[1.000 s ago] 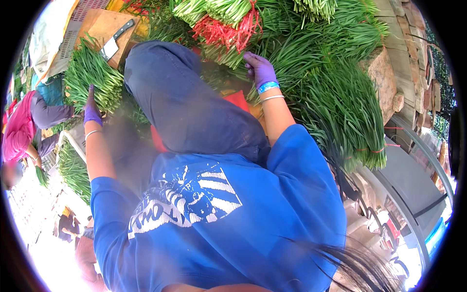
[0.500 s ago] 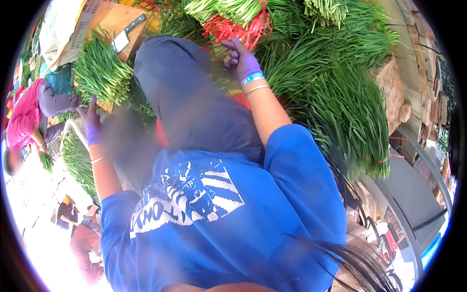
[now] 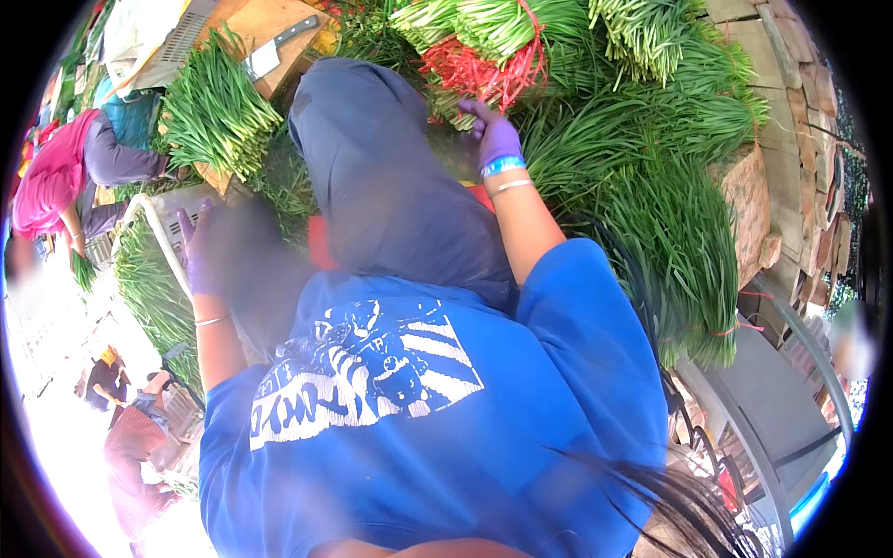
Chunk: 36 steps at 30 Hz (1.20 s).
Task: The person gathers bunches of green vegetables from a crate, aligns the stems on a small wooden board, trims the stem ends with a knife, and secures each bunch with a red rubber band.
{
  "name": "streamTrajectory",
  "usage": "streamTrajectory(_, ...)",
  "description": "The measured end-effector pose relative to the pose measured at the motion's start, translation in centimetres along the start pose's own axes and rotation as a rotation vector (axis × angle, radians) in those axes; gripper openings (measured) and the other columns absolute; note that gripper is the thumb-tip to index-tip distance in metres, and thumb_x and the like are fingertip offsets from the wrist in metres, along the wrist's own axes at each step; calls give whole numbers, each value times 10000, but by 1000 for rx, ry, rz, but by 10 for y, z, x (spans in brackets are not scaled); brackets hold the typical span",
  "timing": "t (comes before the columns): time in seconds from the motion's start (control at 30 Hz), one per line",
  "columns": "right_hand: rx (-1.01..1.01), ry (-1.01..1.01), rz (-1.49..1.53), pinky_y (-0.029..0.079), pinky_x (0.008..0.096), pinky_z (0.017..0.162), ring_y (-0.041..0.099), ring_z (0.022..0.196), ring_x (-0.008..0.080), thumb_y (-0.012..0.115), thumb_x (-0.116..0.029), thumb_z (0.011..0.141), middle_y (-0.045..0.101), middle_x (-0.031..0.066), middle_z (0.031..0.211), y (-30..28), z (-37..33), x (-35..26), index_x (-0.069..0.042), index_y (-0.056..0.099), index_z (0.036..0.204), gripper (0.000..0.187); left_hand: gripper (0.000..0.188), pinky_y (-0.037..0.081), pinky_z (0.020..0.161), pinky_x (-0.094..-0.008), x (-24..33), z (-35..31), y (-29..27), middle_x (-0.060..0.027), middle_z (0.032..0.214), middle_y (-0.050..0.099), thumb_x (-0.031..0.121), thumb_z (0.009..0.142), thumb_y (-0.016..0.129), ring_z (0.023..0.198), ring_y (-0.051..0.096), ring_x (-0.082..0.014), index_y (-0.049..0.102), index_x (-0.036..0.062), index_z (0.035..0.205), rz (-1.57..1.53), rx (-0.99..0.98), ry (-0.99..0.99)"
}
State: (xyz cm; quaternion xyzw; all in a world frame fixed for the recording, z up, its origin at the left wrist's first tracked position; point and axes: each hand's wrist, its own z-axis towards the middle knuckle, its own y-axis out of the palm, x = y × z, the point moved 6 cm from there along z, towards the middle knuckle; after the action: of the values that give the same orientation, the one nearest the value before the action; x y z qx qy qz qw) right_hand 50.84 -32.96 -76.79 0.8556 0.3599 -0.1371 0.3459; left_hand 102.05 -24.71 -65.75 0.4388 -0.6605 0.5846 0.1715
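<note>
My left hand (image 3: 197, 249), in a purple glove, is beside my left knee with its fingers apart and nothing in it. Beyond it stands a bundle of long green leaves with pale cut stems, like garlic chives (image 3: 219, 116). My right hand (image 3: 499, 139), also gloved in purple, hovers past my right knee. Its fingers are loosely bent, with nothing visible in them. Just beyond it lies a heap of red plastic ties (image 3: 479, 73), below pale-stemmed bundles (image 3: 493, 26). To its right spreads a large pile of green chives (image 3: 670, 237).
A knife (image 3: 284, 45) rests on a wooden board (image 3: 244, 17) at far left, beside a grey plastic crate (image 3: 179, 45). Another person (image 3: 58, 172) in a dark pink top bends over at left, holding greens. A grey metal-framed chair (image 3: 777, 395) stands at right.
My left hand has drawn back from beside the chive bundle toward my knee. My right hand has dropped a little away from the red ties. The whole view has shifted slightly.
</note>
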Motion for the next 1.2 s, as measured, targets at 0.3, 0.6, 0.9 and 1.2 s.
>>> streamTrajectory(0.3, -553, 81, -467, 295, 185, 420, 389, 456, 47, 545, -150, 845, 457, -12, 534, 126, -204, 11, -9, 644, 859, 173, 497, 400, 900, -305, 186, -102, 108, -169, 1203, 485, 324, 901, 399, 1048, 512, -224, 393, -35, 1243, -759, -584, -59)
streamTrajectory(0.6, -646, 304, -642, 355, 193, 453, 446, 500, 50, 565, -201, 844, 500, -3, 607, 161, -196, 98, -26, 560, 910, 187, 179, 474, 746, -268, 168, -118, 117, -114, 890, 643, 35, 839, 512, 822, 602, -150, 623, -31, 962, -753, -245, -96)
streamTrajectory(0.9, -945, 587, -850, 314, 196, 485, 291, 445, 49, 410, -384, 895, 327, -71, 528, 197, -153, 144, -42, 543, 1138, 440, 113, 489, 644, -294, 111, -132, 102, -99, 735, 616, 56, 834, 464, 664, 618, -192, 567, 13, 850, 99, -501, 213)
streamTrajectory(1.2, -385, 681, -820, 402, 280, 612, 487, 569, 78, 422, -273, 882, 627, -17, 791, 149, 36, 213, -30, 575, 1031, 324, 145, 473, 645, -408, -52, -13, 67, -146, 740, 612, 183, 749, 521, 735, 600, -316, 606, 65, 741, 706, -415, 77)
